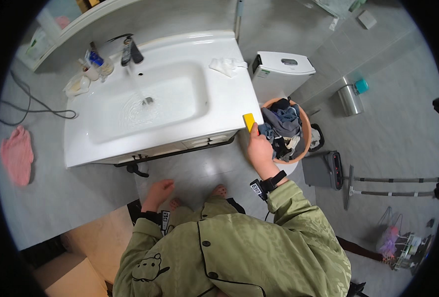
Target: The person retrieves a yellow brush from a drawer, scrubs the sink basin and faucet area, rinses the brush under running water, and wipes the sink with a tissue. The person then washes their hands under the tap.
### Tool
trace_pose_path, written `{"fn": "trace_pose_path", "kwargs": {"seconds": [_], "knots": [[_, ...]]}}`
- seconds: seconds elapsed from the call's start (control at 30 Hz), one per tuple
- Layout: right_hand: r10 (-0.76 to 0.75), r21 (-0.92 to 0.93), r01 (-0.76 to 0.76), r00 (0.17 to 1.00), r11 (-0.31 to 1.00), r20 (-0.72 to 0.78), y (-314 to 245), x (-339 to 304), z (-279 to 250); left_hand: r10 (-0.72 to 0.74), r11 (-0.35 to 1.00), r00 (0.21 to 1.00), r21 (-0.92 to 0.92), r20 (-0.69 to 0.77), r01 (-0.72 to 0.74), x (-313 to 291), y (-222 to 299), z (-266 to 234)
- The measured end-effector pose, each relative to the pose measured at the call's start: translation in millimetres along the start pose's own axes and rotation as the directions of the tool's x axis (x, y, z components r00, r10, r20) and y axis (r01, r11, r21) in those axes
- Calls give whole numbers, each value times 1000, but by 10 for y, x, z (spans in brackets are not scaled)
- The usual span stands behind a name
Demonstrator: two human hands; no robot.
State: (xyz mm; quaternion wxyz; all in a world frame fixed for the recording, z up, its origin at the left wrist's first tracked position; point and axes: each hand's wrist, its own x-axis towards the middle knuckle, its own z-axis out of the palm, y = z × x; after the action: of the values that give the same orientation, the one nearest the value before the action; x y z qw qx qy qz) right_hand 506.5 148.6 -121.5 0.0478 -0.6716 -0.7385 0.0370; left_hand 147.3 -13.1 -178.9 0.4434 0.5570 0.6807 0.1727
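My right hand (260, 148) grips a small yellow block that looks like a sponge (249, 120), with the index finger stretched along it. It is at the right front corner of the white washbasin counter (229, 106); I cannot tell if it touches the surface. My left hand (157, 194) hangs in front of the cabinet, its fingers loosely curled with nothing visible in them. Water runs from the dark faucet (126, 51) into the white basin (192, 89). A crumpled white cloth (227, 66) lies at the counter's back right.
Bottles and a tube (95, 60) stand at the counter's back left. Right of it are an orange basket (306, 131) heaped with clothes, a white toilet tank (282, 69) and a grey bin (321, 170). A pink cloth (17, 154) hangs on the left wall.
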Motion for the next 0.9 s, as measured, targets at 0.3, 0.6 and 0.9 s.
{"fn": "trace_pose_path", "kwargs": {"seconds": [0.3,0.6,0.9], "knots": [[-139,149,141,990,979,-27,-2863,-782,488,-59,993,995,-104,-80,50,-1096,-1436,-1129],[-381,301,339,920,891,90,-5902,-1632,1024,-278,936,926,-289,-255,201,-2998,-3358,-2048],[-602,321,552,795,769,73,-8018,-1976,1293,-554,785,787,-485,-271,386,-4245,-4382,-2119]]}}
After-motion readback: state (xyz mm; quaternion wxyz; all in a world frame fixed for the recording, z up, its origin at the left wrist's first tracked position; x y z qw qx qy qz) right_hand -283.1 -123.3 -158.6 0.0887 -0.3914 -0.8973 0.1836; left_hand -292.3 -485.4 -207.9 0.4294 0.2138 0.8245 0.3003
